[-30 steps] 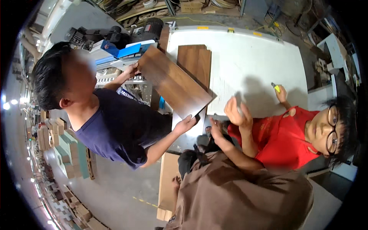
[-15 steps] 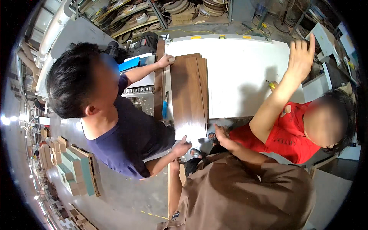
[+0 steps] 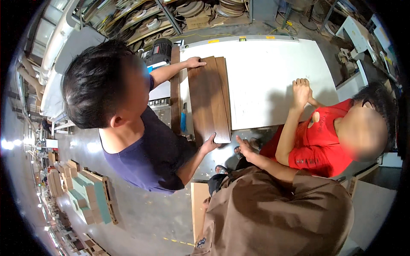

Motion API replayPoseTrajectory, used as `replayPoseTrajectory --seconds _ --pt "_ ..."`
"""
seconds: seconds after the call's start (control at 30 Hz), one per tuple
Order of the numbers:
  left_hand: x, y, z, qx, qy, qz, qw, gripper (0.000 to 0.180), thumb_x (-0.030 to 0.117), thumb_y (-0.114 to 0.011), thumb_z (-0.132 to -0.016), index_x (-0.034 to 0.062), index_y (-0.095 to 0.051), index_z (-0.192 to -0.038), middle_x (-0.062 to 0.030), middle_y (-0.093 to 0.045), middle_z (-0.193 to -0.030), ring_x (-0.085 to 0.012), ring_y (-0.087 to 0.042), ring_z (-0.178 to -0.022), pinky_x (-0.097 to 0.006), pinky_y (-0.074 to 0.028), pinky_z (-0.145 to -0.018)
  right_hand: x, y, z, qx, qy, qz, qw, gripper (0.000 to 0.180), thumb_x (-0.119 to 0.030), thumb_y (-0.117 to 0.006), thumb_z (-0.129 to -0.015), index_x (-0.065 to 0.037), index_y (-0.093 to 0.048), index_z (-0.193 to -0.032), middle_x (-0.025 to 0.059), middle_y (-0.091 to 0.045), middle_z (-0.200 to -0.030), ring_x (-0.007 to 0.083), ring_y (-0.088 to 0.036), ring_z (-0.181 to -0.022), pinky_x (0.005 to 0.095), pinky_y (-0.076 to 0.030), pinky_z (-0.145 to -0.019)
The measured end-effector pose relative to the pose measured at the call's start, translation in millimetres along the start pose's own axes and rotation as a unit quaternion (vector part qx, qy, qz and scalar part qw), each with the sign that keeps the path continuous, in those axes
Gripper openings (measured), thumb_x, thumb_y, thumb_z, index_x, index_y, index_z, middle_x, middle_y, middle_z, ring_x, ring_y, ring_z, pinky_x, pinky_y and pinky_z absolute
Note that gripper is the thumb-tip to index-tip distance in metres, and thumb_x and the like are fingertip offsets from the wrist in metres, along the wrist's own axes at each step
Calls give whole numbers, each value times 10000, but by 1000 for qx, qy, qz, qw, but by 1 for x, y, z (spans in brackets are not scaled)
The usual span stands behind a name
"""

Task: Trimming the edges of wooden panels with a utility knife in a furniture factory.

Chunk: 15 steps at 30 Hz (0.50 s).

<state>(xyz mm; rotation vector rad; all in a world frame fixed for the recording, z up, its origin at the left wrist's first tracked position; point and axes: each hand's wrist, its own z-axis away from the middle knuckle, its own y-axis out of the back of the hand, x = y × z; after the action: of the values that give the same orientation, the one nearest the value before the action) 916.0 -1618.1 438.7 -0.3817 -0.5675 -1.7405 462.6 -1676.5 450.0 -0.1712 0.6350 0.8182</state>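
Observation:
My right hand (image 3: 245, 147) is raised in front of me, empty, with a finger stretched out. It is just short of the near right corner of a small stack of dark brown wood-grain panels (image 3: 205, 98), not touching it. Of my left arm only a sliver of skin (image 3: 206, 203) shows beside my brown clothing, and its fingers are hidden. A co-worker in a navy shirt (image 3: 145, 149) grips the stack by its far left corner and near edge. The panels lie slightly fanned over the left side of a white board (image 3: 277, 77).
A blue-handled knife (image 3: 183, 119) lies left of the panels. Along the white board's far edge runs a spirit level (image 3: 239, 39). Another person in a red shirt (image 3: 320, 141) stands at the right, hands together. Stacked boards (image 3: 87, 196) sit on the left floor.
The navy-shirted co-worker has shifted the panels away from me, and they turned slightly. The red-shirted person lowered a raised hand and brought both together. My left forearm has mostly dropped from sight.

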Motion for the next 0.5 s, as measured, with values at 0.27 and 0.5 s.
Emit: replayPoseTrajectory --seconds 0.27,0.5 --pt "22 -3 -10 -27 -34 7 999 288 244 -571 -1053 23 -585 -1238 -134 -714 -1058 -241 -673 -844 -356 -541 -716 -36 9 45 -43 49 -43 997 936 -722 -649 -886 41 -425 -1379 45 -486 -902 116 -512 -649 283 -464 -612" --pt "60 -19 -27 -10 -31 22 999 290 258 -577 -1053 38 -578 -1243 -127 -715 -1059 -244 -678 -861 -364 -544 -733 -61 19 70 25 31 41 998 1094 -701 -737 -820 92 -351 -1467 248 -467 -1366 240 -582 -918 358 -510 -761"
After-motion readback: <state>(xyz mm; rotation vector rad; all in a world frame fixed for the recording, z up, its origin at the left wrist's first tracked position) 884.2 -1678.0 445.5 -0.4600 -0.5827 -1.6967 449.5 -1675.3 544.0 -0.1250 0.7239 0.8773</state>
